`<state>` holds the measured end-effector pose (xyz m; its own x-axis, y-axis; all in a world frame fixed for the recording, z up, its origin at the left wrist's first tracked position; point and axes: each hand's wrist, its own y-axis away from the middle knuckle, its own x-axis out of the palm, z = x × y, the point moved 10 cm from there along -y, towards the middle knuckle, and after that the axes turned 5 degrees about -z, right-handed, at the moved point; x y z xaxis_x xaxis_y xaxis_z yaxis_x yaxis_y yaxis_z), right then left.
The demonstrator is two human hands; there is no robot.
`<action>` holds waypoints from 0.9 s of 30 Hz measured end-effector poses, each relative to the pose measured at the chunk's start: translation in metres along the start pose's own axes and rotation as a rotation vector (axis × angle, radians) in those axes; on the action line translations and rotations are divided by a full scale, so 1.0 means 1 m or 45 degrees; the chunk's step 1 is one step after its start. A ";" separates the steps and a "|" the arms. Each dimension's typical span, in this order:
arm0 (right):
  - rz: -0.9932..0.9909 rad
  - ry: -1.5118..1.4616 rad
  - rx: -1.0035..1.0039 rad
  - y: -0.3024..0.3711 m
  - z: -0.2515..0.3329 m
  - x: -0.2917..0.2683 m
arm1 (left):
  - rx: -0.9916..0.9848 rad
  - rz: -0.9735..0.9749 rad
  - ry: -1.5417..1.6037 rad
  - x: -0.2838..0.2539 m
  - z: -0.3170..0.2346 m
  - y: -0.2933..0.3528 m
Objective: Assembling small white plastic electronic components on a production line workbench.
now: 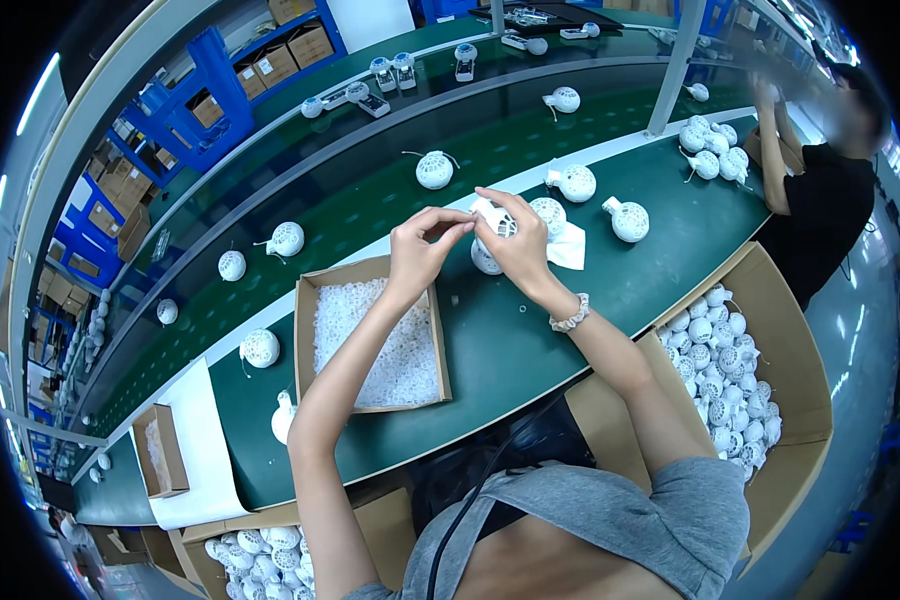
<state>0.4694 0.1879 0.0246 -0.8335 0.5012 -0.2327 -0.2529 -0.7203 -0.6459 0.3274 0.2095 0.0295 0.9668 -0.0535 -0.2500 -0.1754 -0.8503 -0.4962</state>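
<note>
My left hand (418, 245) is raised above the green bench (530, 340), its fingertips pinched on a small white ring-like part beside a white perforated ball-shaped housing (494, 225). My right hand (516, 238) grips that housing from the right; a pale bracelet sits on its wrist. Another white housing (548, 214) lies just behind, on a white paper sheet (570, 245). Under my left forearm sits a shallow cardboard tray (370, 272) filled with several small white rings.
A dark conveyor belt (370, 180) behind the bench carries several white housings, such as one (434, 169). A large cardboard box (770, 330) of housings stands at my right, another box (260, 555) at lower left. A person in black (820, 200) works at the far right. Blue racks hold cartons at upper left.
</note>
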 end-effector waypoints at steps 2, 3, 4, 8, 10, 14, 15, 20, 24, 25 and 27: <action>-0.008 -0.014 0.015 -0.001 -0.002 -0.001 | -0.042 -0.012 0.078 -0.001 0.006 0.000; -0.010 -0.037 0.034 -0.002 -0.005 0.000 | -0.089 -0.029 0.146 -0.004 0.012 0.000; -0.011 -0.061 0.053 -0.002 -0.007 0.000 | -0.139 -0.045 0.214 -0.008 0.018 0.002; 0.004 -0.093 0.065 -0.008 -0.006 0.004 | -0.179 -0.098 0.119 -0.029 0.025 -0.004; 0.003 -0.096 0.069 -0.005 -0.006 0.004 | -0.067 -0.059 -0.275 -0.034 0.008 -0.005; -0.047 -0.099 -0.012 -0.006 -0.012 0.004 | -0.090 0.289 -0.465 -0.014 -0.006 0.003; -0.071 -0.103 -0.050 -0.007 -0.011 0.002 | -0.082 0.403 -0.530 -0.007 -0.009 0.005; -0.046 -0.078 0.065 -0.008 -0.022 -0.003 | 0.096 0.820 -0.655 0.051 -0.027 0.043; -0.071 -0.133 0.094 -0.011 -0.025 -0.003 | 0.515 0.953 -0.871 0.105 -0.022 0.073; -0.078 -0.152 0.099 -0.012 -0.026 -0.006 | 0.574 1.010 -0.961 0.117 -0.018 0.077; -0.083 -0.151 0.085 -0.012 -0.025 -0.006 | 0.582 1.045 -0.940 0.131 -0.010 0.080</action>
<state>0.4895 0.2055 0.0154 -0.8655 0.4905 -0.1015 -0.3373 -0.7205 -0.6059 0.4416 0.1291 -0.0345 0.2207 -0.0525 -0.9739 -0.8854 -0.4297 -0.1774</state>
